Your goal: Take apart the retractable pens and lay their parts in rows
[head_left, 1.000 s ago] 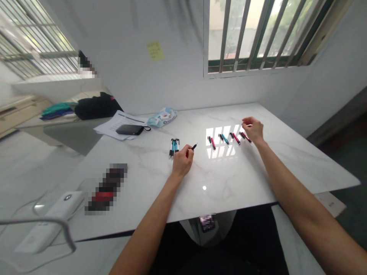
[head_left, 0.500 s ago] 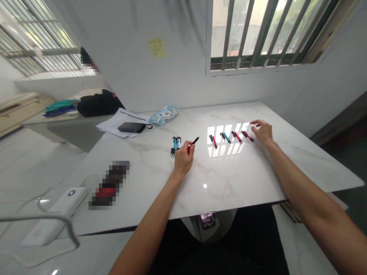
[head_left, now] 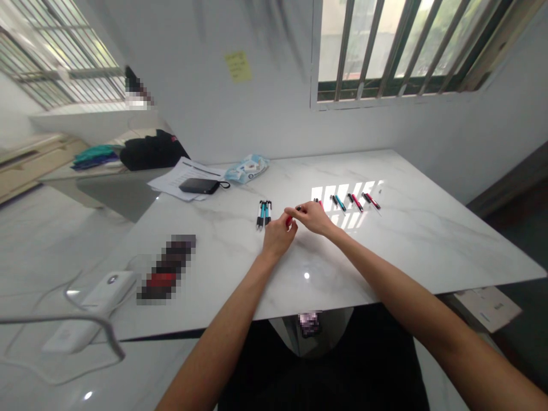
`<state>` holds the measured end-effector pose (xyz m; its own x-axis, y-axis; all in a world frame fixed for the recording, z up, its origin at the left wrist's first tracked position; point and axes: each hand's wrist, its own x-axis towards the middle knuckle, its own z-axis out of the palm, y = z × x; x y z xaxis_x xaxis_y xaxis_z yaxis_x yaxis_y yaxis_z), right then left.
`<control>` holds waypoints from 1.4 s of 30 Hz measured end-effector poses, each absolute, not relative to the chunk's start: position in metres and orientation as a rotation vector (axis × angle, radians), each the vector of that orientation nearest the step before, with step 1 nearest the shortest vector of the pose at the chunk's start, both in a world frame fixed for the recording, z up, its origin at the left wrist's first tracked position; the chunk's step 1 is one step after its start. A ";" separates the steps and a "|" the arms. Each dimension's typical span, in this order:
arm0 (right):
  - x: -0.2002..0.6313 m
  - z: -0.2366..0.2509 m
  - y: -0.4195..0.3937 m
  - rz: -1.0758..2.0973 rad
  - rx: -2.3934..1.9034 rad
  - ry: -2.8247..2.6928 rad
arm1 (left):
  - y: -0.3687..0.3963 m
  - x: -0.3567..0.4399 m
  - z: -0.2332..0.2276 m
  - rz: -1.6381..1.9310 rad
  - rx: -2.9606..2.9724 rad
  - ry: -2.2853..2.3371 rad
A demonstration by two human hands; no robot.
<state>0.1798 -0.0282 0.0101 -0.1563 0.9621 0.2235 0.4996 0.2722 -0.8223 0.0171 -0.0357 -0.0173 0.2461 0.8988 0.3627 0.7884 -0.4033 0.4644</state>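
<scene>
I've got both hands meeting over the middle of the white marble table (head_left: 385, 240). My left hand (head_left: 278, 235) is closed round a red pen (head_left: 290, 219), gripping the barrel; only a bit of red shows btwn the fingers. My right hand (head_left: 313, 217) has its fingertips pinched on the pen's dark far end, so both hands are on the same pen, held just above the tabletop.

Just left of the hands lies a tight bunch of blue pens (head_left: 264, 212), side by side. Just beyond the right hand a row of pens (head_left: 355, 201) runs off to the right, red and teal ones, each lying apart from the next, sitting in the bright window reflection on the glossy top.

Far-left part of the table: a black pouch (head_left: 199, 185) w/ a wrist loop sits on some printed sheets (head_left: 180, 178), and a pack of wipes (head_left: 246, 169) lies near them by the wall. Near-left edge: a white power brick (head_left: 88, 308) w/ its cable, beside a blurred-out dark and red item.

Room: plain white wall w/ a yellow sticky note (head_left: 238, 65), a barred window (head_left: 406, 45) w/ green outside, another barred window at far left. A black bag (head_left: 149, 151) rests on a lower side counter
</scene>
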 end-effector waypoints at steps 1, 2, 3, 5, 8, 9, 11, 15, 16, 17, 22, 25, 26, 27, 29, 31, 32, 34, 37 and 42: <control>0.177 0.007 -0.028 0.736 -1.304 -1.751 | -0.035 0.017 -0.018 0.857 2.330 1.602; 0.176 0.003 -0.028 0.720 -1.263 -1.737 | -0.035 0.018 -0.019 0.841 2.331 1.597; 0.177 0.000 -0.028 0.712 -1.221 -1.728 | -0.035 0.018 -0.019 0.829 2.331 1.582; 0.180 -0.005 -0.032 0.700 -1.168 -1.706 | -0.037 0.020 -0.017 0.821 2.322 1.544; 0.184 -0.004 -0.038 0.668 -1.141 -1.692 | -0.039 0.022 -0.013 0.842 2.277 1.477; 0.185 -0.003 -0.040 0.667 -1.128 -1.691 | -0.040 0.023 -0.011 0.863 2.249 1.456; 0.185 0.001 -0.043 0.703 -1.085 -1.673 | -0.041 0.024 -0.009 0.919 2.185 1.409; 0.182 0.005 -0.044 0.824 -1.004 -1.589 | -0.041 0.024 -0.009 1.029 2.057 1.310; 0.181 0.005 -0.044 0.832 -0.999 -1.571 | -0.041 0.024 -0.010 1.046 2.028 1.289; 0.180 0.004 -0.044 0.835 -0.997 -1.554 | -0.040 0.025 -0.012 1.059 2.000 1.271; 0.179 0.003 -0.044 0.999 -0.902 -1.526 | -0.035 0.027 -0.023 1.084 1.786 1.176; 0.179 0.002 -0.043 1.019 -0.884 -1.505 | -0.035 0.028 -0.027 1.077 1.664 1.096; 0.179 0.002 -0.043 1.008 -0.890 -1.494 | -0.036 0.028 -0.027 1.073 1.639 1.076; 0.179 0.003 -0.043 1.014 -0.889 -1.490 | -0.036 0.028 -0.027 1.066 1.616 1.061; 0.179 0.004 -0.045 1.086 -0.855 -1.494 | -0.038 0.029 -0.026 1.048 1.569 1.046; 0.179 0.005 -0.046 1.147 -0.813 -1.502 | -0.039 0.029 -0.025 1.036 1.528 1.046; 0.179 0.006 -0.047 1.139 -0.811 -1.507 | -0.040 0.030 -0.025 1.040 1.516 1.048; 0.179 0.008 -0.048 1.067 -0.845 -1.506 | -0.040 0.031 -0.025 1.055 1.509 1.049; 0.179 0.010 -0.049 1.080 -0.848 -1.523 | -0.040 0.032 -0.025 1.071 1.519 1.061; 0.181 0.011 -0.050 1.043 -0.860 -1.526 | -0.042 0.031 -0.023 1.063 1.557 1.097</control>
